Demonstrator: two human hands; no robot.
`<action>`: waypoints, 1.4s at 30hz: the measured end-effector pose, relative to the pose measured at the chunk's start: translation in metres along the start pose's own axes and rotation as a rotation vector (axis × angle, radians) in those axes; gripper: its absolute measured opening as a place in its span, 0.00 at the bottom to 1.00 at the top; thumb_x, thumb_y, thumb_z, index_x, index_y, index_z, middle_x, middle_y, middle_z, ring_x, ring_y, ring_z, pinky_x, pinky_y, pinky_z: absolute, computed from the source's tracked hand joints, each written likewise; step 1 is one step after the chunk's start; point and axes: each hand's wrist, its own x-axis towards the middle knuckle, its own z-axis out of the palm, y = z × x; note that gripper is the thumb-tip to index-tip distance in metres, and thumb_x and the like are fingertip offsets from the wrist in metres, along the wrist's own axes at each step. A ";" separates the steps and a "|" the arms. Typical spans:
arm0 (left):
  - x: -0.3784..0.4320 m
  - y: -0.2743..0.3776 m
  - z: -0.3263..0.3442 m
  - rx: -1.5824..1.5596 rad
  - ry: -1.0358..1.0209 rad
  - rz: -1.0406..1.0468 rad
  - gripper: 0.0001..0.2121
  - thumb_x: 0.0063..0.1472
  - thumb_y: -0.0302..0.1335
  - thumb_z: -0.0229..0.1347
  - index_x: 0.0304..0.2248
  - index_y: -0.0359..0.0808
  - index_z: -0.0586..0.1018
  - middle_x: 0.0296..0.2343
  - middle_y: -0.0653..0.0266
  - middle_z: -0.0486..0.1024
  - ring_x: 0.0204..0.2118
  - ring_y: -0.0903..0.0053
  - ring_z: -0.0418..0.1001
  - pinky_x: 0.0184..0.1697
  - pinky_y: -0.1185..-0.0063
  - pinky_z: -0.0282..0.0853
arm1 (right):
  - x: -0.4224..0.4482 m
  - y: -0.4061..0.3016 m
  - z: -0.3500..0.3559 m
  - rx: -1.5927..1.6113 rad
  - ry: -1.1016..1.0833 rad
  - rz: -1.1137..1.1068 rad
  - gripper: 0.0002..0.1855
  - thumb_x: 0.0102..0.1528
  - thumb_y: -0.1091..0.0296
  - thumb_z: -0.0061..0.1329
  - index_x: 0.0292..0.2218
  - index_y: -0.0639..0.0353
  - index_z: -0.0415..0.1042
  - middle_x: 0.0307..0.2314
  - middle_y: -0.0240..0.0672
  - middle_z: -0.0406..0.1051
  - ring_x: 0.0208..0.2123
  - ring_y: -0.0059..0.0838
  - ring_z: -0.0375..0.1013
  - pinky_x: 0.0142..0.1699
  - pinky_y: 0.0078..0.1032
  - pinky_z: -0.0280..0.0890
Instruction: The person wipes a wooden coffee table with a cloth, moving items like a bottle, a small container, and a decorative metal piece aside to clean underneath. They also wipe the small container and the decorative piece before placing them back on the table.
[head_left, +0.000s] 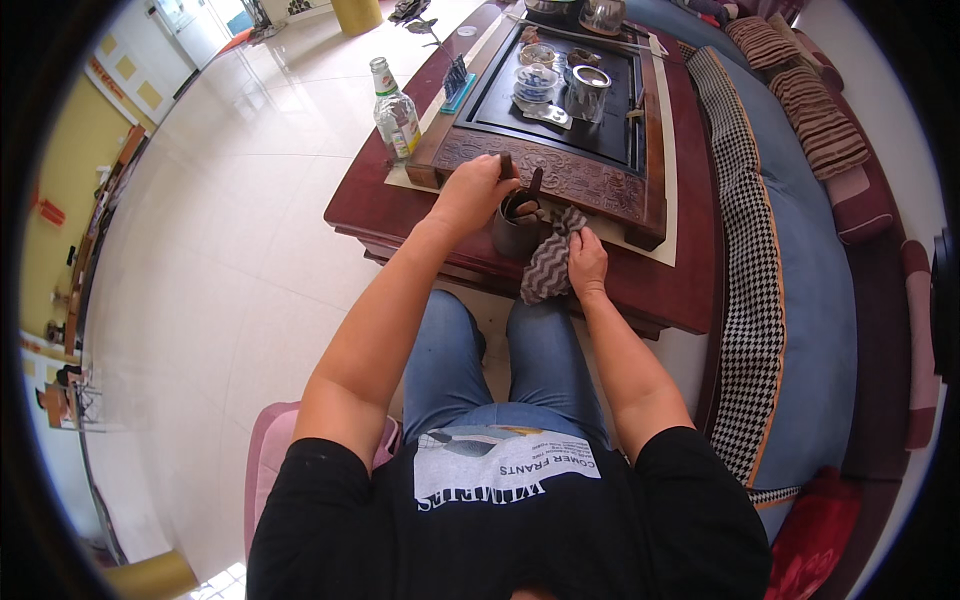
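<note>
My left hand (474, 193) grips a dark wooden tool (506, 163) by its upper part, over a dark cylindrical holder (516, 235). Its lower end is hidden, so I cannot tell whether it is inside the holder. Another dark handle (536, 181) sticks up from that holder among several wooden pieces. In my right hand (587, 261) is a grey-brown zigzag cloth (547, 270), bunched at the top and hanging over the table's near edge, beside the holder. Behind both hands lies a carved wooden tea tray (551, 171) on a dark red wooden table (667, 292).
On the tray stand a blue-and-white lidded porcelain bowl (535, 84), a glass pitcher (587, 96) and a white dish (543, 114). A clear glass bottle (395, 116) is near the table's left edge, by a teal-based ornament (456, 86). A blue sofa (810, 300) runs along the right.
</note>
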 end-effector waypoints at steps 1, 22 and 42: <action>0.005 0.000 0.000 0.014 -0.039 0.005 0.07 0.51 0.26 0.52 0.30 0.32 0.72 0.26 0.53 0.71 0.30 0.60 0.70 0.33 0.73 0.65 | 0.000 -0.001 -0.001 0.002 0.001 0.001 0.10 0.53 0.65 0.38 0.28 0.64 0.62 0.26 0.50 0.64 0.30 0.52 0.63 0.34 0.38 0.59; -0.018 -0.045 0.023 -0.263 -0.098 -0.213 0.25 0.45 0.26 0.56 0.45 0.35 0.65 0.40 0.54 0.69 0.41 0.64 0.69 0.44 0.74 0.64 | 0.026 -0.035 -0.011 0.371 -0.113 0.037 0.13 0.54 0.66 0.39 0.38 0.64 0.66 0.29 0.44 0.70 0.31 0.34 0.70 0.37 0.25 0.62; -0.048 -0.050 0.065 -0.303 -0.116 -0.311 0.34 0.38 0.34 0.65 0.43 0.32 0.60 0.34 0.51 0.71 0.40 0.59 0.69 0.41 0.73 0.65 | 0.087 -0.079 -0.001 0.763 -0.993 0.362 0.18 0.57 0.63 0.35 0.46 0.63 0.63 0.38 0.31 0.66 0.40 0.20 0.63 0.46 0.19 0.57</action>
